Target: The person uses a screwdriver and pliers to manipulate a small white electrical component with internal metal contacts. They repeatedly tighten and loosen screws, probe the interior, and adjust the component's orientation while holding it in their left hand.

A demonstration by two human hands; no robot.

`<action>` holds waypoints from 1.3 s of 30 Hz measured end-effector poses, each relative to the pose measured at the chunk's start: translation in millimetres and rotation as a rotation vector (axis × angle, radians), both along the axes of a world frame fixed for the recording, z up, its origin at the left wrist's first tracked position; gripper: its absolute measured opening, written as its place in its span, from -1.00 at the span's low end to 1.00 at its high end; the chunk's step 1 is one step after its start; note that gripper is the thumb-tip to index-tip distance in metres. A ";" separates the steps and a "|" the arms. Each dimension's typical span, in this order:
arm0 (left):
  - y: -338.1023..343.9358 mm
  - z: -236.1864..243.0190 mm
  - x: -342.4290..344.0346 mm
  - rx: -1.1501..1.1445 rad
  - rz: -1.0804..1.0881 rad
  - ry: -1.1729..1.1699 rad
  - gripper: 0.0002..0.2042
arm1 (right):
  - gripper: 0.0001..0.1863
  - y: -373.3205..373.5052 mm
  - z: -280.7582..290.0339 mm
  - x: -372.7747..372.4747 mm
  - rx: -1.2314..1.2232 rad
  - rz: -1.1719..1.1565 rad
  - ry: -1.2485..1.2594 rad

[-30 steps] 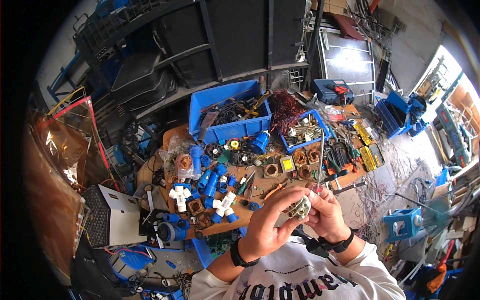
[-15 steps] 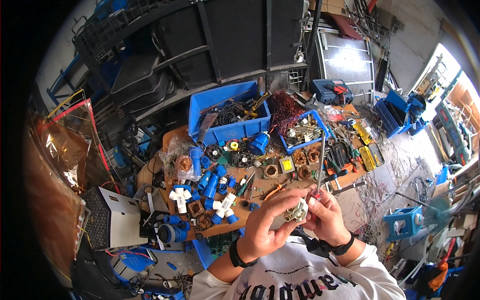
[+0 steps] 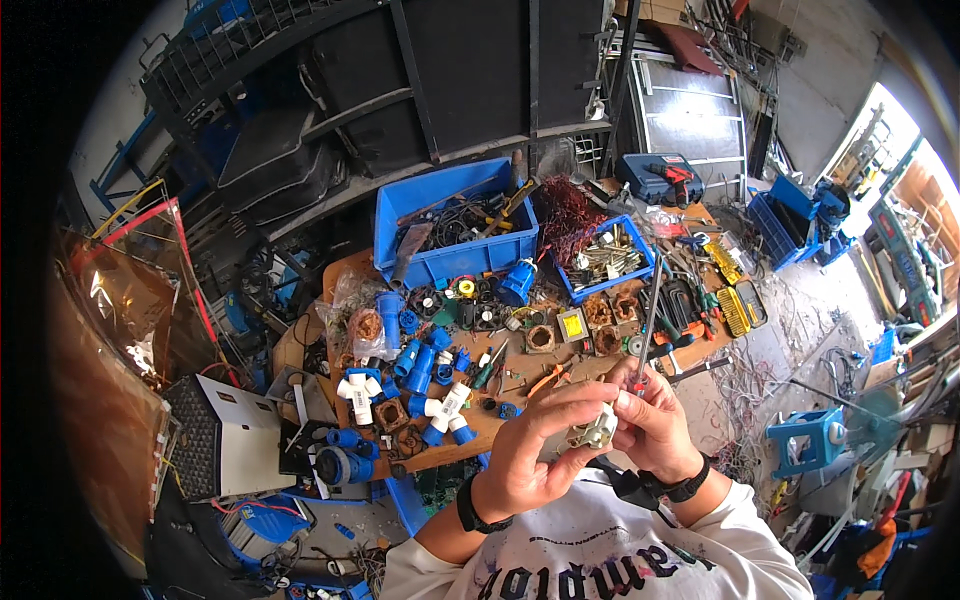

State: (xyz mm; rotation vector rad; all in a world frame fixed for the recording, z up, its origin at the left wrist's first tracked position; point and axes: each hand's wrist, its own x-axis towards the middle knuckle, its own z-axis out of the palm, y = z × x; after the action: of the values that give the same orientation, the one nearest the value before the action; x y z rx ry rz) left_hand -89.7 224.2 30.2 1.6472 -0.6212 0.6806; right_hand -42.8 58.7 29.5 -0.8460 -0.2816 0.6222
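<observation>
**Fingers (image 3: 575, 400) were clamped on a part (image 3: 590, 431) and a screwdriver (image 3: 650, 318)**

The left hand (image 3: 528, 455) had its fingers clamped on the pale part, held well toward the near right of the bin (image 3: 470, 265). Close beside it, the right hand (image 3: 658, 430) had its fingers closed around the screwdriver's red handle; whether they touched the part, I could not tell. On the tabletop (image 3: 522, 370), an orange tool (image 3: 548, 380) and two white fittings (image 3: 357, 393) lay nearside of the bin. Red wire (image 3: 570, 222) was bunched right of the bin, then a tray (image 3: 590, 294) of bolts, and farther right a drill (image 3: 680, 182).
</observation>
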 end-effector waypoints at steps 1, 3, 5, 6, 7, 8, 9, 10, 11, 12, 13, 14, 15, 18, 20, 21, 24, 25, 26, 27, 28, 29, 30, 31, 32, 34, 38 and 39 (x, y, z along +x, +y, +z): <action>-0.3 -1.0 0.9 -0.016 -0.018 0.016 -0.56 | -0.83 -1.0 -0.7 1.3 0.020 0.020 0.009; -0.8 -3.8 2.5 -0.046 -0.049 0.048 -0.55 | -0.84 -1.1 1.4 1.9 0.021 0.017 0.048; -2.1 -7.4 3.2 -0.079 -0.080 0.075 -0.54 | -0.83 -0.7 2.4 1.1 0.001 0.000 0.053; -2.6 -8.7 3.4 -0.095 -0.097 0.088 -0.53 | -0.83 0.2 2.4 -0.1 -0.018 -0.015 0.040; -2.6 -9.2 3.4 -0.110 -0.110 0.098 -0.53 | -0.83 0.5 2.3 -0.8 -0.038 -0.030 0.027; -1.8 -9.7 3.0 -0.124 -0.120 0.107 -0.52 | -0.82 0.0 2.1 -0.7 -0.038 -0.016 0.022; -1.3 -10.3 2.5 -0.139 -0.131 0.116 -0.52 | -0.82 -1.2 1.6 -0.4 -0.038 -0.002 0.017; -1.2 -11.1 1.6 -0.150 -0.137 0.129 -0.52 | -0.82 -2.2 1.0 -0.1 -0.038 0.011 0.012; -1.3 -11.8 0.8 -0.161 -0.144 0.142 -0.52 | -0.81 -2.8 0.2 0.4 -0.041 0.007 -0.004; -1.2 -12.1 0.5 -0.173 -0.150 0.155 -0.52 | -0.81 -3.4 -1.0 0.7 -0.044 0.004 -0.020; -0.6 -11.6 1.0 -0.149 -0.142 0.139 -0.52 | -0.81 -3.6 -1.8 0.6 -0.047 0.000 -0.036; 0.0 -10.6 1.8 -0.126 -0.135 0.123 -0.52 | -0.81 -3.5 -1.4 -0.3 -0.062 -0.037 -0.045; 0.2 -10.0 2.4 -0.104 -0.128 0.107 -0.52 | -0.81 -2.6 -0.6 -1.7 -0.076 -0.075 -0.054; -5.3 -13.6 4.3 -0.130 -0.089 0.090 -0.53 | -0.83 4.9 7.5 -4.5 -0.075 -0.142 -0.042; -5.3 -18.1 3.9 -0.150 -0.065 0.102 -0.54 | -0.83 5.4 7.9 -3.6 -0.080 -0.131 -0.047; -5.6 -19.2 4.0 -0.161 -0.055 0.108 -0.54 | -0.83 2.9 4.7 -1.6 -0.091 -0.105 -0.062; -4.2 -18.3 5.4 -0.127 -0.081 0.080 -0.53 | -0.83 0.7 2.7 0.6 -0.089 -0.077 -0.064; -2.4 -17.2 5.7 -0.098 -0.090 0.076 -0.53 | -0.83 0.8 2.3 1.0 -0.083 -0.076 -0.058; -0.2 -14.9 6.4 -0.071 -0.102 0.072 -0.52 | -0.84 0.3 1.5 0.9 -0.071 -0.073 -0.036; 0.9 -13.8 6.9 -0.043 -0.114 0.067 -0.52 | -0.84 -0.2 -0.5 0.4 -0.059 -0.071 -0.015; 0.8 -14.1 7.1 -0.039 -0.119 0.069 -0.52 | -0.84 -0.8 -1.7 -0.1 -0.047 -0.068 0.007; 1.1 -14.7 6.9 -0.034 -0.121 0.072 -0.51 | -0.84 -0.9 -1.7 -0.5 -0.046 -0.071 0.008; 1.3 -15.4 6.6 -0.028 -0.124 0.075 -0.51 | -0.84 -1.1 -1.6 -0.9 -0.044 -0.075 0.010; 0.9 -16.1 6.1 -0.057 -0.119 0.098 -0.52 | -0.83 -1.2 -1.3 -1.2 -0.042 -0.079 0.011; 0.1 -16.7 5.0 -0.085 -0.113 0.121 -0.52 | -0.83 -0.6 -0.4 -1.6 -0.075 -0.094 -0.009; -2.3 -16.9 4.6 -0.138 -0.074 0.177 -0.56 | -0.82 0.8 1.2 -1.6 -0.139 -0.127 -0.050; -8.0 -18.5 3.0 -0.323 -0.032 0.424 -0.63 | -0.81 8.0 -0.5 -1.4 -0.467 -0.281 -0.314; -8.1 -20.9 2.7 -0.390 -0.044 0.516 -0.64 | -0.81 8.4 0.3 -1.6 -0.432 -0.250 -0.264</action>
State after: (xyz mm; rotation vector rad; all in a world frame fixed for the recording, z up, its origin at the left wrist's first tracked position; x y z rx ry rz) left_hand -86.9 216.1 9.3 1.3592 -0.1374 0.2961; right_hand -44.4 67.0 29.8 -1.3612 -0.2775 0.3384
